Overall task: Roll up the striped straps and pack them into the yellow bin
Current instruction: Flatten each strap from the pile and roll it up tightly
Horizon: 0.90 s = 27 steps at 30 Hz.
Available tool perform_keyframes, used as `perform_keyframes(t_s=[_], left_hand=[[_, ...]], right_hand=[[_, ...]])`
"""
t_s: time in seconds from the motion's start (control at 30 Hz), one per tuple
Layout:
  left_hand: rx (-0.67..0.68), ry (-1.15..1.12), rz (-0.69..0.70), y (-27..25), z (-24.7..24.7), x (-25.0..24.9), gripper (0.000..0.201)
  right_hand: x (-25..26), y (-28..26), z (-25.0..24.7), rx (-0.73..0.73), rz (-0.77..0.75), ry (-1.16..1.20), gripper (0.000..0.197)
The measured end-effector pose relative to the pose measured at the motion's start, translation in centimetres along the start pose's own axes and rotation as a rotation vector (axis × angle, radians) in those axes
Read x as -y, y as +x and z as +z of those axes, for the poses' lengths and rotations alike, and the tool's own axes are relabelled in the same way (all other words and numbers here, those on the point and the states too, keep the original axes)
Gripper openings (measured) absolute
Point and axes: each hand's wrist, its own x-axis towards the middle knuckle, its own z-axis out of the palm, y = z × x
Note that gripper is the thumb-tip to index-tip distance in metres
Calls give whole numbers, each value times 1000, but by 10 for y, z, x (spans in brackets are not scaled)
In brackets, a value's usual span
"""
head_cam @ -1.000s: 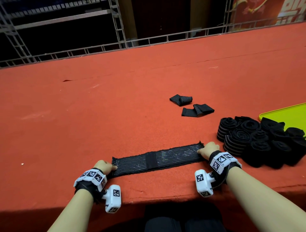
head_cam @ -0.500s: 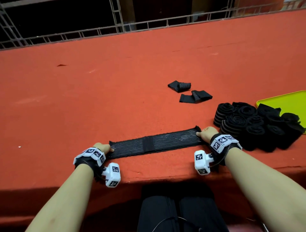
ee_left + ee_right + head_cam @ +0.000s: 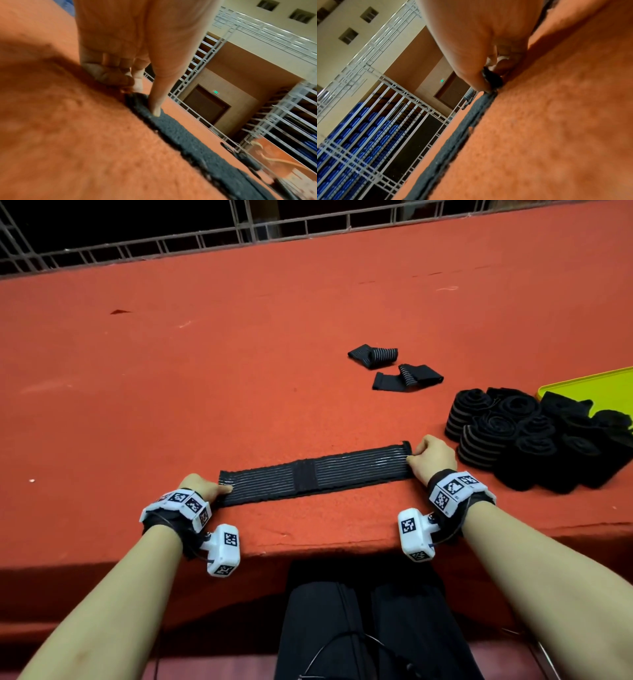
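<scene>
No readable text anywhere; the green door sign (image 3: 442, 80) is illegible.

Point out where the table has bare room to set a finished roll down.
Bare red felt lies left of the two folded straps, beyond the flat strap toward the railing. Crowded: the rolled straps pile against the yellow bin.
</scene>
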Motion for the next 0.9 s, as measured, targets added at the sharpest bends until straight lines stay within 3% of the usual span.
perform_keyframes(t_s=[0.1,0.17,0.23,0.33,0.4,0.5,0.63,0.8,0.9], left_hand=[[-150,86,125,-10,3,-22,23],[-228,37,271,-21,14,-49,21],[-117,-18,450,-36,32,-84,16],[234,-160,629,-65,76,-141,19],[422,-290,648,-83,110,-172,25],[592,-351,629,-98,153,-193,22],[606,-352,612,-87,181,-193,14],[597,-358,579,-80,185,-199,14],[587,-344,547,-80,185,-200,20]], right_hand=[[7,0,1,11,-33,-37,16],[9,0,2,25,-56,-45,17],[6,0,1,39,-69,-22,19],[-2,-1,-1,45,-58,61,13],[-4,-1,0,61,-53,78,20],[-2,0,2,60,-20,122,32],[-9,1,5,57,2,209,31],[-10,-3,7,106,-27,238,11],[-11,-2,7,83,-25,237,15]])
